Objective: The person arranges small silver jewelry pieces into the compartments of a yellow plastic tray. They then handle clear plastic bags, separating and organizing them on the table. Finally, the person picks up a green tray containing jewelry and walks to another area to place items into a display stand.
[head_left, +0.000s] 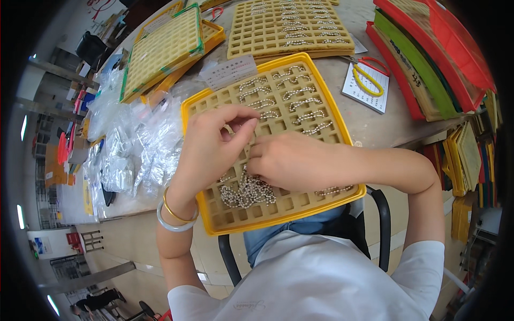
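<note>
A yellow-rimmed tray point(337, 112) with a grid of small square pockets lies in front of me, tilted across the table edge. Short silvery beaded chains point(312, 115) run in wavy rows over its pockets. Below my hands, a loose heap of the same chains point(246, 193) rests on the tray. My left hand point(214, 138) is over the left-middle pockets, thumb and forefinger pinched together; what they hold is too small to tell. Close beside it, my right hand point(289, 160) has its fingers curled down above the heap, and their tips are hidden. Two bangles point(174, 224) circle my left wrist.
Another pocketed board with chains point(289, 32) lies beyond the tray. Stacked pocket boards point(163, 51) and clear plastic bags point(139, 150) occupy the left. Scissors with red-and-yellow handles point(368, 85) lie on a white card; red and green trays point(428, 59) stand at right.
</note>
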`<state>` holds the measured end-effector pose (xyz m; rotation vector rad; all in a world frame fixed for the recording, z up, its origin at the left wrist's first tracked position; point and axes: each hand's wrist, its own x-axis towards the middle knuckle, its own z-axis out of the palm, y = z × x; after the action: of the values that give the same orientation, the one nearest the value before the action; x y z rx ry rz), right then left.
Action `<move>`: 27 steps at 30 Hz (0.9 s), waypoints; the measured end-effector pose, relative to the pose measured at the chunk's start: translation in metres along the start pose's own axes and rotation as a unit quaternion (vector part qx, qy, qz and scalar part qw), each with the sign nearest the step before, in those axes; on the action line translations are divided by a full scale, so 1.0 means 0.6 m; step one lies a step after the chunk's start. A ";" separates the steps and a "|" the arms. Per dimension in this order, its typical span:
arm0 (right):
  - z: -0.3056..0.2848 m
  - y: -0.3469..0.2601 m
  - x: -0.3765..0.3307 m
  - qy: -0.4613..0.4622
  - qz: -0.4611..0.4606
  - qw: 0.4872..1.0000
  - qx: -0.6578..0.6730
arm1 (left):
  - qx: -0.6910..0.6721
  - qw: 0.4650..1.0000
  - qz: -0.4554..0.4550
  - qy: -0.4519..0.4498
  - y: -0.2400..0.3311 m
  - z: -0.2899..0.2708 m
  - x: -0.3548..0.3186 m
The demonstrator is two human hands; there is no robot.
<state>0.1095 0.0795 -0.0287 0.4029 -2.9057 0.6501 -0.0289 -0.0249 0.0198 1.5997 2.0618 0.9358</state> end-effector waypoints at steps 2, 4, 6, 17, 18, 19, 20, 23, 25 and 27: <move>-0.015 0.004 0.003 -0.003 0.032 0.996 0.088 | -0.034 0.998 -0.055 -0.027 -0.009 -0.010 -0.010; -0.034 0.008 0.000 0.012 0.046 0.987 0.154 | -0.123 0.988 -0.063 -0.065 -0.014 -0.017 -0.016; -0.049 0.012 -0.007 0.049 0.042 0.978 0.198 | -0.220 0.967 -0.071 -0.109 -0.016 -0.020 -0.020; -0.107 0.014 -0.040 0.112 0.159 0.899 0.392 | -0.346 0.898 -0.111 -0.247 -0.017 -0.019 -0.022; -0.108 0.017 -0.045 0.104 0.158 0.905 0.382 | -0.348 0.901 -0.119 -0.229 -0.014 -0.019 -0.022; -0.108 0.020 -0.050 0.096 0.156 0.910 0.373 | -0.350 0.903 -0.128 -0.211 -0.011 -0.019 -0.024; -0.107 0.023 -0.055 0.089 0.154 0.915 0.363 | -0.352 0.906 -0.136 -0.193 -0.008 -0.021 -0.025; -0.094 0.028 -0.068 0.109 0.171 0.892 0.405 | -0.294 0.921 -0.153 -0.204 -0.007 -0.029 -0.029; -0.091 0.027 -0.077 0.126 0.175 0.887 0.408 | -0.274 0.932 -0.150 -0.184 -0.005 -0.022 -0.029; -0.091 0.028 -0.088 0.127 0.186 0.897 0.380 | -0.258 0.940 -0.143 -0.171 -0.005 -0.012 -0.029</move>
<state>0.1593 0.1299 0.0034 -0.1797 -2.3733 1.7527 -0.0303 -0.0437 0.0211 1.0639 1.5815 0.9151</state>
